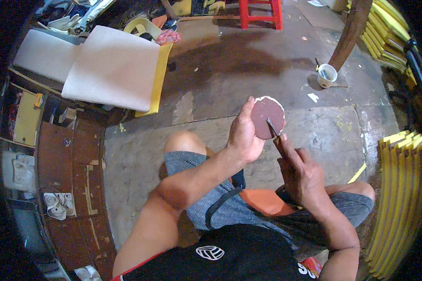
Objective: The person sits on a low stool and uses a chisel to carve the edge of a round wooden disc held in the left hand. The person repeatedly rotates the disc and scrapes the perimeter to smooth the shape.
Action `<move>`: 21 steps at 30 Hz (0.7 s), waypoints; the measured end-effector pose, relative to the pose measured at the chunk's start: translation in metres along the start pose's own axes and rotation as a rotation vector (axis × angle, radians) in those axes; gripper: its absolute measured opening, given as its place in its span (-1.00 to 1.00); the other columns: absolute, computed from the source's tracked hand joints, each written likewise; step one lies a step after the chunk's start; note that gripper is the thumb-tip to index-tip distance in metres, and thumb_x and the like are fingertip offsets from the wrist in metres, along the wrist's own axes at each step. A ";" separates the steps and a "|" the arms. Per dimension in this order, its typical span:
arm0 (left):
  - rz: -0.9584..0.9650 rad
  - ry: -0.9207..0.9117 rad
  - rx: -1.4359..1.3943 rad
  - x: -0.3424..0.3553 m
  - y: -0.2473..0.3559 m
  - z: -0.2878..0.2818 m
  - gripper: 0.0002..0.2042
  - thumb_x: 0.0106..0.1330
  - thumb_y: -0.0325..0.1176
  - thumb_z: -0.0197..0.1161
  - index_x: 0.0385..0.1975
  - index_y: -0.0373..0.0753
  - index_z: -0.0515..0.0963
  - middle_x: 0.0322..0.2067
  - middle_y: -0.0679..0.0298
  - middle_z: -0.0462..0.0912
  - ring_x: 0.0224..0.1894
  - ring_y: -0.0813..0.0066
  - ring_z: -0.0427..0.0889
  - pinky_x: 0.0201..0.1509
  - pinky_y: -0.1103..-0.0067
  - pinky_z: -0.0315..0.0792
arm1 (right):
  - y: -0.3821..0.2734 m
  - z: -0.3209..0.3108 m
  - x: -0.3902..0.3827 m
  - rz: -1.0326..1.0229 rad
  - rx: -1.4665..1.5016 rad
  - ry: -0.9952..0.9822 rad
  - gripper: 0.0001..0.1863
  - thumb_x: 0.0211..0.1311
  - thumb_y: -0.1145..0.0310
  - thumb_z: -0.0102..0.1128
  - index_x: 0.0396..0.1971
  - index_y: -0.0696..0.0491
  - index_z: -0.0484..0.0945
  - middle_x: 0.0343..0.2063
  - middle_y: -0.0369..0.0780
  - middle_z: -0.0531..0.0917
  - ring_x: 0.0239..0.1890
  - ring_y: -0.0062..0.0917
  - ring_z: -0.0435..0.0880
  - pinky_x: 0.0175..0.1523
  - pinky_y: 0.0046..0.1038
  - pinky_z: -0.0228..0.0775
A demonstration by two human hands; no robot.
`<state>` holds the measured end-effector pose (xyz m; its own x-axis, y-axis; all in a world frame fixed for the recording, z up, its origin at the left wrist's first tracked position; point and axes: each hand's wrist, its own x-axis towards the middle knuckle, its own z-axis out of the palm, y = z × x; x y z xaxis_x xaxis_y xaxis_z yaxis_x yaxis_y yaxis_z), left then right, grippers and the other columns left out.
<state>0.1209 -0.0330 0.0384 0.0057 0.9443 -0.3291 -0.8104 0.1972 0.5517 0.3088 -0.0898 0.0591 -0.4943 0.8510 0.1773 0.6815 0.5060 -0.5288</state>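
Observation:
My left hand (245,137) is closed on the edge of a flat, round reddish-brown disc (266,112), thumb along its left side. A ragged white rim shows around the disc's top and right. My right hand (305,174) grips a slim hand tool (275,134) with a brownish handle and a narrow metal end. That metal end lies over the lower right of the disc's face; whether it touches cannot be told. The tool's exact kind is too small to make out. Both hands are held above my crossed legs.
Pale rectangular sheets (115,70) lie on a yellow slab at the left. A white tub (327,75) stands by a wooden post (349,40). Yellow-edged sheets (398,196) are stacked at the right. A red stool (260,14) is at the back, a brown cabinet (56,164) at the left.

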 end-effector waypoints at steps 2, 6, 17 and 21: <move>0.042 0.029 0.018 0.001 0.008 0.006 -0.55 0.48 0.02 -0.10 0.01 -0.27 0.42 -0.08 0.07 0.57 0.00 0.12 0.57 0.12 0.13 0.50 | 0.004 0.001 -0.001 0.002 -0.008 -0.006 -0.36 0.21 0.34 0.23 0.32 -0.20 0.30 -0.39 -0.12 0.59 -0.47 -0.19 0.66 -0.47 -0.18 0.51; 0.031 0.044 0.022 0.002 0.003 0.000 -0.55 0.47 0.03 -0.09 0.01 -0.27 0.42 -0.09 0.09 0.58 -0.01 0.13 0.57 0.12 0.14 0.50 | -0.003 0.000 0.003 0.021 0.008 -0.013 -0.35 0.20 0.33 0.25 0.32 -0.19 0.30 -0.40 -0.11 0.59 -0.50 -0.18 0.66 -0.47 -0.18 0.51; 0.038 -0.021 0.026 0.003 0.002 -0.001 -0.55 0.48 0.03 -0.10 0.00 -0.26 0.43 -0.05 0.07 0.58 0.01 0.12 0.58 0.16 0.12 0.48 | 0.005 0.002 0.001 -0.037 0.018 0.040 -0.36 0.24 0.33 0.21 0.34 -0.18 0.28 -0.41 -0.11 0.58 -0.51 -0.15 0.65 -0.47 -0.18 0.50; 0.075 0.001 0.072 -0.001 0.005 0.009 -0.55 0.50 0.02 -0.14 0.01 -0.27 0.41 -0.08 0.10 0.58 -0.01 0.18 0.58 0.13 0.18 0.48 | 0.004 -0.002 0.004 0.016 0.033 0.010 -0.39 0.26 0.33 0.19 0.33 -0.18 0.28 -0.42 -0.10 0.58 -0.53 -0.13 0.64 -0.46 -0.16 0.51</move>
<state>0.1220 -0.0308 0.0484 -0.0540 0.9568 -0.2857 -0.7643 0.1446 0.6284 0.3105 -0.0837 0.0588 -0.4779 0.8605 0.1767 0.6712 0.4874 -0.5585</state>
